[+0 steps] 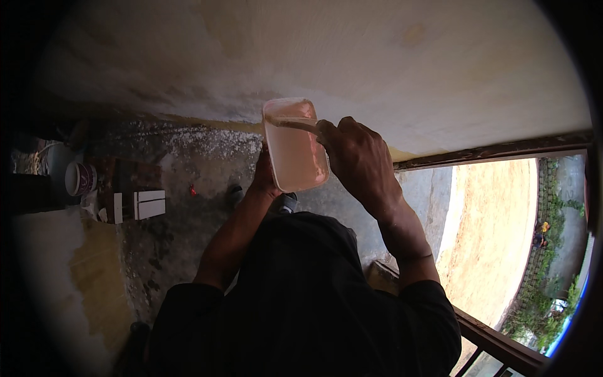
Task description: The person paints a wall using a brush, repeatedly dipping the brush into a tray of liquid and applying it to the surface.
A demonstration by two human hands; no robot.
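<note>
My left hand (265, 173) is wrapped round the side of a rectangular plastic tub (296, 164) with rounded corners, holding it up in front of the wall. The tub is pale and pinkish inside, with a glossy patch along its right side. In my right hand (355, 157) is a slim, pale, flat tool (294, 122), its far end reaching into the upper part of the tub. Whether that end is a brush or a blade I cannot make out. Most of my left fingers are hidden behind the tub.
A pale, patchy wall (377, 69) rises ahead of me. White specks (217, 141) lie on the grey floor along its foot. Left stand a round bucket (80, 178) and white rectangular pieces (149, 205). On the right, a dark frame (496, 149) borders a bright opening with sandy ground outside.
</note>
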